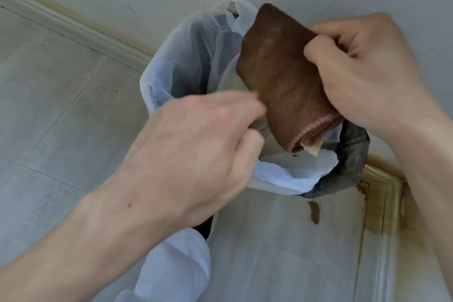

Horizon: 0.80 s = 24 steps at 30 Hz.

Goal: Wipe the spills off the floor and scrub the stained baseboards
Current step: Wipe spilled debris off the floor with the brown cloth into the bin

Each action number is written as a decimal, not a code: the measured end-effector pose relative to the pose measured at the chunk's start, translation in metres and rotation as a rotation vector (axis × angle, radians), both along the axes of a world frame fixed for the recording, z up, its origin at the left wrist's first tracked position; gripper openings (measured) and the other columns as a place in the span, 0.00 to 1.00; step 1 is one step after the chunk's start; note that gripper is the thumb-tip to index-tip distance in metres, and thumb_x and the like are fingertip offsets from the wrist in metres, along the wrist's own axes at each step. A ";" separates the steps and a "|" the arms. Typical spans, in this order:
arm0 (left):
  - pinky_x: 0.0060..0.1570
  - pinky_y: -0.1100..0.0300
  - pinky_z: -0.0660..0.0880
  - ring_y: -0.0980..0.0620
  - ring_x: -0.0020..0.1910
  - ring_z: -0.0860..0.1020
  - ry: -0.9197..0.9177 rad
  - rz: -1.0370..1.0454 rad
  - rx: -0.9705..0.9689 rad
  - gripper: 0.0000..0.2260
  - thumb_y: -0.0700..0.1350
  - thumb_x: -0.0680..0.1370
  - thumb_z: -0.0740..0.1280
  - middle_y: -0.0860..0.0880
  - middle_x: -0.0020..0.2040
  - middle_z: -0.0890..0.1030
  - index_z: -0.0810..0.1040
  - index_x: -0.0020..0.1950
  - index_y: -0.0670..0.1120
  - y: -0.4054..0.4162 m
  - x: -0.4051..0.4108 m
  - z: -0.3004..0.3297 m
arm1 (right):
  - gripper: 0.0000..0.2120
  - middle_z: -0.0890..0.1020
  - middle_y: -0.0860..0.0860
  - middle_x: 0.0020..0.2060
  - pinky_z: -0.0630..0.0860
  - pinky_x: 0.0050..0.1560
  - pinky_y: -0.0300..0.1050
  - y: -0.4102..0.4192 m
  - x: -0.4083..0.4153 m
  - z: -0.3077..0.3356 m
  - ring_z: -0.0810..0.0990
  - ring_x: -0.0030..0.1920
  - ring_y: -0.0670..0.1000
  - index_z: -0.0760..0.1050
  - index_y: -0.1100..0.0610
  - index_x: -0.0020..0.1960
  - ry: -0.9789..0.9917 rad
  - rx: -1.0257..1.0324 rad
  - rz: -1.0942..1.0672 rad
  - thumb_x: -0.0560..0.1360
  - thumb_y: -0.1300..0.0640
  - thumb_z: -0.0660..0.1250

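A folded brown cloth [284,78], soft and napped like a thin towel, hangs over the mouth of a waste bin [348,154]. Its long axis runs from upper left to lower right, with the rounded fold at the top by the wall and the stitched pinkish hems bunched at the bottom. A scrap of pale, stiff paper [312,147] pokes out from between the layers at that lower end.

The right hand [367,81] grips the cloth along its right edge, fingers curled tight over the fabric. The left hand [196,149] is blurred; its thumb and fingers are pinched together at the cloth's lower left edge, though I cannot tell whether they hold the cloth itself.

The bin is dark and round, lined with a thin, crinkled, see-through white bag [186,56] that flops over the rim.

The floor [61,105] is pale, matte boards. A brown smear [314,212] lies on it just below the bin, and the moulded white baseboard [382,203] at right is streaked with rusty yellow-brown stains.
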<state>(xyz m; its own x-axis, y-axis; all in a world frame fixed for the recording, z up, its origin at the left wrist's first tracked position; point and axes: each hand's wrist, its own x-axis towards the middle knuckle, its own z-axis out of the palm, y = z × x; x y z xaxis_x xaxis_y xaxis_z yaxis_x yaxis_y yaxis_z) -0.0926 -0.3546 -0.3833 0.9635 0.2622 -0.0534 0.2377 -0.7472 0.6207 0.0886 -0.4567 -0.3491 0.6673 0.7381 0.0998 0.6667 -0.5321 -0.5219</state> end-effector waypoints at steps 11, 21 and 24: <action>0.70 0.42 0.71 0.41 0.75 0.69 0.121 -0.015 0.131 0.29 0.48 0.77 0.44 0.46 0.75 0.72 0.67 0.77 0.49 0.016 0.020 -0.012 | 0.13 0.70 0.57 0.27 0.64 0.31 0.52 -0.010 -0.002 -0.005 0.68 0.28 0.50 0.72 0.63 0.35 0.035 -0.016 -0.010 0.75 0.56 0.60; 0.67 0.46 0.74 0.42 0.67 0.75 -0.071 0.069 0.112 0.28 0.41 0.75 0.53 0.48 0.69 0.78 0.70 0.75 0.49 0.020 0.028 -0.001 | 0.14 0.73 0.66 0.35 0.66 0.35 0.54 -0.007 -0.005 -0.004 0.70 0.33 0.58 0.76 0.69 0.42 0.109 0.012 0.000 0.76 0.58 0.61; 0.69 0.43 0.73 0.44 0.73 0.72 0.020 0.010 0.173 0.30 0.41 0.74 0.53 0.51 0.73 0.75 0.64 0.78 0.54 0.016 0.020 -0.008 | 0.13 0.69 0.61 0.30 0.63 0.32 0.51 -0.009 -0.004 -0.004 0.67 0.31 0.50 0.74 0.69 0.41 0.152 0.027 -0.025 0.76 0.59 0.62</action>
